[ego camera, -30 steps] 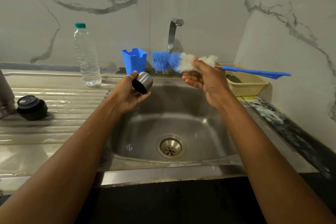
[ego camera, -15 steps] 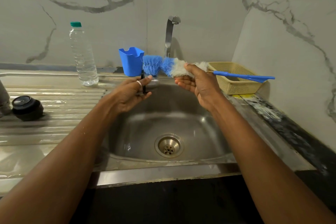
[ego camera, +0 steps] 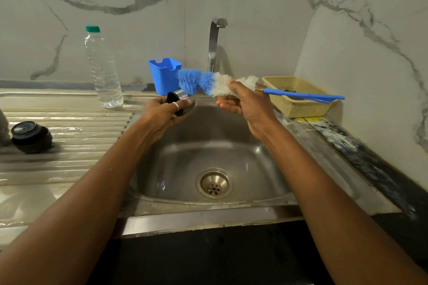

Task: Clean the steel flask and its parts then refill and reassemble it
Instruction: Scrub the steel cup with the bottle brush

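Observation:
My left hand point(ego camera: 165, 112) grips a small steel flask cup with a black inside point(ego camera: 184, 100), held over the back left of the sink point(ego camera: 324, 152). My right hand point(ego camera: 245, 102) holds a bottle brush point(ego camera: 199, 81) by its white bristles; the blue bristle tip touches the cup and the blue handle sticks out to the right. A black flask stopper point(ego camera: 31, 135) lies on the ribbed drainboard point(ego camera: 76, 141) at left. At the far left edge a sliver of the steel flask body point(ego camera: 3, 131) shows.
A clear water bottle with a green cap point(ego camera: 103, 69) stands on the drainboard's back edge. A blue plastic holder point(ego camera: 165, 75) sits behind the sink beside the tap point(ego camera: 215, 39). A yellow basket point(ego camera: 298, 96) rests on the right counter. The drain point(ego camera: 214, 184) is in the basin.
The cup in my left hand has turned, its black opening now facing up and left. The brush tip has come against the cup's steel side.

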`<act>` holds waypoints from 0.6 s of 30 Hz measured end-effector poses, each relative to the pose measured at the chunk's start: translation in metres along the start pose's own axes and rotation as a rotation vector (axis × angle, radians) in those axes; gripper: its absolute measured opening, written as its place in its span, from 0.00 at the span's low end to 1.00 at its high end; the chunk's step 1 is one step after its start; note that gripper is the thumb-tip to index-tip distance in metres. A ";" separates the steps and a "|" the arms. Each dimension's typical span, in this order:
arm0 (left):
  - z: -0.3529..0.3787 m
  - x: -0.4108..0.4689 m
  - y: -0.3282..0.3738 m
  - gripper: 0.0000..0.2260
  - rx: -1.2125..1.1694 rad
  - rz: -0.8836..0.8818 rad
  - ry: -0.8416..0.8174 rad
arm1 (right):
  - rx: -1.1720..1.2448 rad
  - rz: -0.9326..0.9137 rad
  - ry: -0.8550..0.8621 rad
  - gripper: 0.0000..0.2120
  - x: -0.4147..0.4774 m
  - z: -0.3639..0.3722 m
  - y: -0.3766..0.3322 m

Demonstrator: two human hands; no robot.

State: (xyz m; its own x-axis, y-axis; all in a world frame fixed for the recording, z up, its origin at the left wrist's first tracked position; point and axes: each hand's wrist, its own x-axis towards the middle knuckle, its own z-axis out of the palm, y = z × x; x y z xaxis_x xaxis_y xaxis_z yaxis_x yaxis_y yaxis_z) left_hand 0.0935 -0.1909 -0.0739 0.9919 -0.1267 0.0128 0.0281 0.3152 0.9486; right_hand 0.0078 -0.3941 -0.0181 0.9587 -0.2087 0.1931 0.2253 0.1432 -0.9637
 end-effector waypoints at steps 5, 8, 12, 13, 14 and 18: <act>0.004 -0.002 0.000 0.28 -0.001 0.015 -0.014 | 0.031 -0.012 0.017 0.10 0.003 0.001 0.002; 0.006 -0.002 -0.001 0.31 0.040 0.017 -0.028 | 0.016 0.002 -0.004 0.11 0.001 0.005 0.006; 0.009 -0.005 0.001 0.32 0.044 0.027 -0.031 | 0.015 -0.003 -0.019 0.11 0.001 0.009 0.004; 0.010 -0.006 0.001 0.32 0.034 0.024 -0.033 | 0.028 -0.007 0.003 0.11 0.001 0.009 0.004; 0.011 -0.006 0.002 0.31 0.020 0.015 -0.036 | 0.034 -0.008 0.016 0.11 0.001 0.008 0.005; 0.010 -0.008 0.003 0.34 -0.081 -0.013 -0.029 | -0.002 0.018 -0.036 0.10 0.001 0.005 0.006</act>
State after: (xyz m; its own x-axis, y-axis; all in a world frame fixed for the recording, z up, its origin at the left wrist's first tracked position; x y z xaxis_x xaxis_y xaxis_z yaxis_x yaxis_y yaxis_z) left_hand 0.0844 -0.1986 -0.0679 0.9874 -0.1579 0.0112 0.0517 0.3884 0.9200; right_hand 0.0110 -0.3885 -0.0231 0.9682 -0.1710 0.1827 0.2081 0.1448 -0.9673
